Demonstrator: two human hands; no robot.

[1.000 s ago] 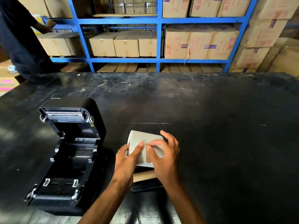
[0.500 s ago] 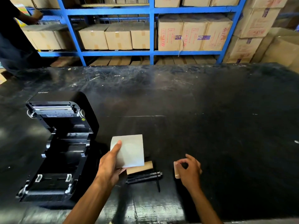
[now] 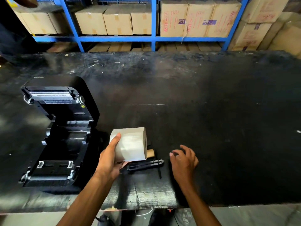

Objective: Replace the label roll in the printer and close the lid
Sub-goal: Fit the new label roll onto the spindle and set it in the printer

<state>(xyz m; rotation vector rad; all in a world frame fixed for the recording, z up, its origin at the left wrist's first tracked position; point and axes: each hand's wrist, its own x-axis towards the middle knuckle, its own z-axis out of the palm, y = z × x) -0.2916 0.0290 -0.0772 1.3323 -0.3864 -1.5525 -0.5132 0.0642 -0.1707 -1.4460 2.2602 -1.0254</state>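
The black label printer (image 3: 60, 132) stands on the left of the black table (image 3: 211, 119), its lid tipped back and its roll bay bare. My left hand (image 3: 109, 159) grips the white label roll (image 3: 132, 144) just right of the printer, above the table, with the core hole facing right. My right hand (image 3: 184, 159) hovers palm down to the right, fingers loosely bent and apart, touching nothing I can see. A black spindle (image 3: 146, 163) lies on the table under the roll, with a brown cardboard core (image 3: 150, 153) behind it.
The table's front edge (image 3: 146, 206) is close to me. Blue shelving (image 3: 153, 38) filled with cardboard boxes (image 3: 117, 20) runs behind the table. More boxes (image 3: 260, 28) are stacked at the back right. A person in dark clothes (image 3: 9, 30) stands at the far left.
My right hand came off the label roll and moved right, low over the table. My left hand now holds the roll alone and has turned it, its end facing right.
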